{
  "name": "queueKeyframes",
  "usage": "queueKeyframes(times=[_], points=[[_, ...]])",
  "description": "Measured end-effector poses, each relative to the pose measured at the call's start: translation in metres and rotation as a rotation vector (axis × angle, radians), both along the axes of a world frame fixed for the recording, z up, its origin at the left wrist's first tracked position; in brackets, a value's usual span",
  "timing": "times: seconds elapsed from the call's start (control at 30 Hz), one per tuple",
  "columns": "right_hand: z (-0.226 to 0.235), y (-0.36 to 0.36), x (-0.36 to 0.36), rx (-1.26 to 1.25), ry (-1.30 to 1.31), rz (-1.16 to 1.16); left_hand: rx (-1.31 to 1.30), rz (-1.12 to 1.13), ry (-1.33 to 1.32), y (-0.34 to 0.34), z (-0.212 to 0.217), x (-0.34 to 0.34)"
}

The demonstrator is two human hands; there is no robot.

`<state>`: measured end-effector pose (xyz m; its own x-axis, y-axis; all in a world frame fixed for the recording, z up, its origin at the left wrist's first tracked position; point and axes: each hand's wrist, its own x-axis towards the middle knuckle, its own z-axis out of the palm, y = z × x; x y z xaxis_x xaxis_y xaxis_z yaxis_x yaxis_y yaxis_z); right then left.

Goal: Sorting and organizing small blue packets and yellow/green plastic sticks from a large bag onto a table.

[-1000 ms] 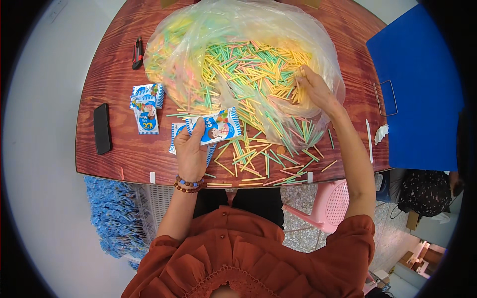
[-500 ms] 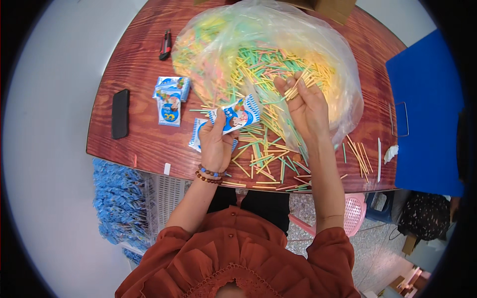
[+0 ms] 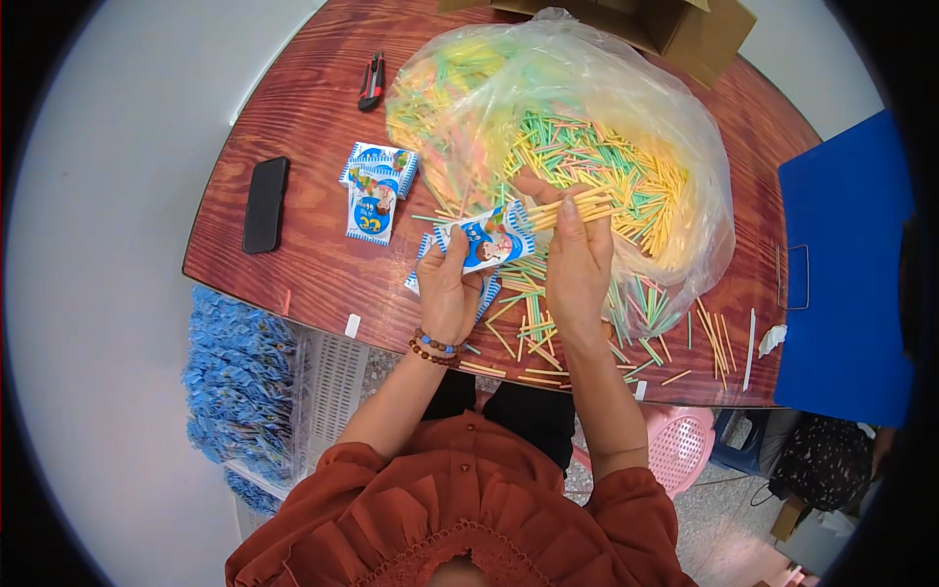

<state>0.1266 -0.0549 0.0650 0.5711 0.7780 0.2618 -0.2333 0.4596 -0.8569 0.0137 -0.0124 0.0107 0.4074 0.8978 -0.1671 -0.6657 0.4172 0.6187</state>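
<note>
My left hand (image 3: 445, 301) grips a small blue-and-white packet (image 3: 486, 247) between thumb and fingers. Another blue-and-white packet (image 3: 486, 296) shows beneath that hand; whether it is held or lies on the table I cannot tell. In my right hand (image 3: 580, 279) is a small bunch of thin yellow sticks (image 3: 591, 205), pinched by thumb and fingers. The bunch's left ends meet the right end of the packet; whether they are inside it I cannot tell. Behind both hands lies a large clear plastic bag (image 3: 685, 112), its mouth open, full of yellow, green and pink sticks.
Loose sticks (image 3: 717, 342) lie scattered along the table's near edge. Several packets (image 3: 372, 212), a phone (image 3: 265, 205) and a utility knife (image 3: 372, 82) are at left. A cardboard box (image 3: 699, 39) stands behind, a blue panel (image 3: 846, 264) at right. Blue wrappers (image 3: 240, 382) fill a crate below left.
My right hand has moved left from the bag's mouth, bringing the yellow sticks to the packet's right end. My left hand still holds the packet. The whole view has shifted slightly.
</note>
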Motion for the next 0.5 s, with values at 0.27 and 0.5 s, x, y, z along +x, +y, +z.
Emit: queueKeyframes(times=[0.27,0.5], points=[[-0.005,0.006,-0.022,-0.054,-0.211,-0.036,0.064,-0.026,-0.072,0.001,-0.011,0.002],[-0.014,0.011,-0.021,0.014,0.176,0.037,0.039,-0.018,-0.14,0.004,-0.018,0.002]])
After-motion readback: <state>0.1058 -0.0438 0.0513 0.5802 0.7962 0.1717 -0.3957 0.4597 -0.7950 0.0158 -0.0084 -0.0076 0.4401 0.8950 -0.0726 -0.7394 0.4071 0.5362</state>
